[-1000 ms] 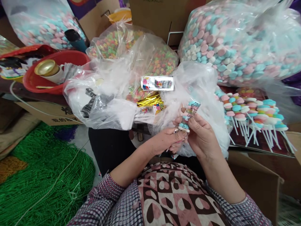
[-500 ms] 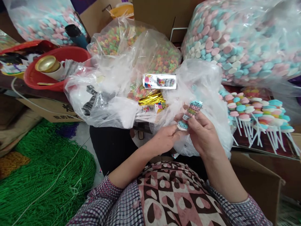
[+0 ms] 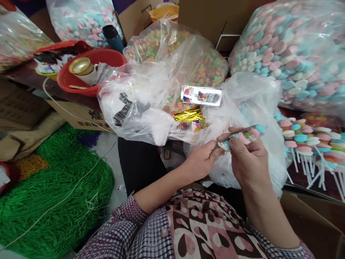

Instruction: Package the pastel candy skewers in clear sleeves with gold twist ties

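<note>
Both my hands meet at one candy skewer (image 3: 246,135), a stick of pastel discs in a printed clear sleeve. My right hand (image 3: 249,158) grips its middle and it now points to the right, nearly level. My left hand (image 3: 202,162) pinches its lower end, where a blue and white disc (image 3: 225,144) shows. Behind the hands lies a clear plastic bag (image 3: 242,97). A printed label strip (image 3: 201,95) and a bundle of gold twist ties (image 3: 188,115) lie just beyond, on other bags.
Finished candy skewers (image 3: 304,133) lie in a row at right. A huge bag of pastel discs (image 3: 291,54) is behind them, bags of small coloured candies (image 3: 188,61) in the middle. A red basin (image 3: 88,72) stands at left, green cord (image 3: 54,194) on the floor.
The skewer has tipped from upright-leaning to nearly level, pointing right. Both hands kept hold of it. The camera has swung left, so everything sits further right in view.
</note>
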{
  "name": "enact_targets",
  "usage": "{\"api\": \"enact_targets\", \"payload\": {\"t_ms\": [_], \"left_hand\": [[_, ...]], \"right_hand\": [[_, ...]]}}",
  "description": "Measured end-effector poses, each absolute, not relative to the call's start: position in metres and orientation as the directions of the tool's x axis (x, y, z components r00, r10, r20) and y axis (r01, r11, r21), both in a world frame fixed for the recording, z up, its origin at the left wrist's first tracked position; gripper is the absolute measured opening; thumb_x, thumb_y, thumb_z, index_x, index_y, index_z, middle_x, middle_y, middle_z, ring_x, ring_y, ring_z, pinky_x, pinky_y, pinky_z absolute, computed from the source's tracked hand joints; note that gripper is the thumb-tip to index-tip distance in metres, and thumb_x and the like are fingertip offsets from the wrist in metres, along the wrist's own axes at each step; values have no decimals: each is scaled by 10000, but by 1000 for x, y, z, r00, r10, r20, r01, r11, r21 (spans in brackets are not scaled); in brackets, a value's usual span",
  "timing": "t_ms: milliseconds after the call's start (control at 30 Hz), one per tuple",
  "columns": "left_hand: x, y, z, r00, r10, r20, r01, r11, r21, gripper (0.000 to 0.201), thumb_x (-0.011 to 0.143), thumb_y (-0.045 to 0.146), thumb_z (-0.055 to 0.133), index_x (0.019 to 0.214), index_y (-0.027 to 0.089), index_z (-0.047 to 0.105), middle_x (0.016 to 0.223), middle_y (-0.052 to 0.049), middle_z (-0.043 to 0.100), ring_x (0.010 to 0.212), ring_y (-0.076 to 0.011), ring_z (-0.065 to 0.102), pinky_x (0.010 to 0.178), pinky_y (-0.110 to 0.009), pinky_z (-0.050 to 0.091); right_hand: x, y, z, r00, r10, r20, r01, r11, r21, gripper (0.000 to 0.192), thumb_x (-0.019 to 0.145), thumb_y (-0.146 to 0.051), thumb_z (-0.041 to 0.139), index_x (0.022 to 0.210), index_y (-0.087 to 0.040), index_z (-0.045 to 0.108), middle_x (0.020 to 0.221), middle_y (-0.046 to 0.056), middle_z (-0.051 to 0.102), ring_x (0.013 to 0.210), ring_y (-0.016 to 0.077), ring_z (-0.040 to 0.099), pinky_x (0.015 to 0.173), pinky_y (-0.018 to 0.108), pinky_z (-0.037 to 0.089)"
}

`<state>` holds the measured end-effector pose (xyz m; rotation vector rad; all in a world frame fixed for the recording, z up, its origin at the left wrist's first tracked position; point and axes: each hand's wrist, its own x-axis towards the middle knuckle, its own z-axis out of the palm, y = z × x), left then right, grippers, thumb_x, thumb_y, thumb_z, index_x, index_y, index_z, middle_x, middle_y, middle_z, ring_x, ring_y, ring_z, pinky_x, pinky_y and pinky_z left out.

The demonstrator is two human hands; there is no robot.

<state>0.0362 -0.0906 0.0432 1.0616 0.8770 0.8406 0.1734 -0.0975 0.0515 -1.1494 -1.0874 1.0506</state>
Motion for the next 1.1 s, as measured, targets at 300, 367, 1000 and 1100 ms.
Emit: {"api": "enact_targets", "payload": {"t_ms": [300,367,1000,1100], "left_hand": [[21,-83,46,322,940,-113,-226,192,955,271,862,453,647,822,189,598,656,29,474,596,-104,409,601,-242,350],[13,-76,46,183,981,-62,-147,90,985,222,848,398,674,804,191,608,670,21,504,635,-114,438,625,-242,361],[-10,-51,27,239,934,-266,-720,355,596,358,770,435,768,789,167,531,498,110,357,354,-26,341,358,-141,277],[-10,-52,25,265,927,-265,-717,374,589,374,754,446,779,805,168,535,498,112,360,353,-26,342,356,-141,273]], "right_hand": [[162,-66,52,186,980,71,-88,89,-992,273,701,-399,825,887,-235,711,823,5,707,615,125,597,501,242,475],[155,-52,49,103,989,105,-4,106,-994,269,758,-447,776,890,-222,714,786,4,701,583,114,573,509,244,474],[128,35,9,-345,936,64,927,351,-136,303,956,-224,475,887,-188,768,926,105,736,827,205,648,657,286,389],[132,37,9,-349,935,66,923,356,-147,311,943,-194,466,847,-184,762,860,96,747,766,201,648,636,287,370]]}}
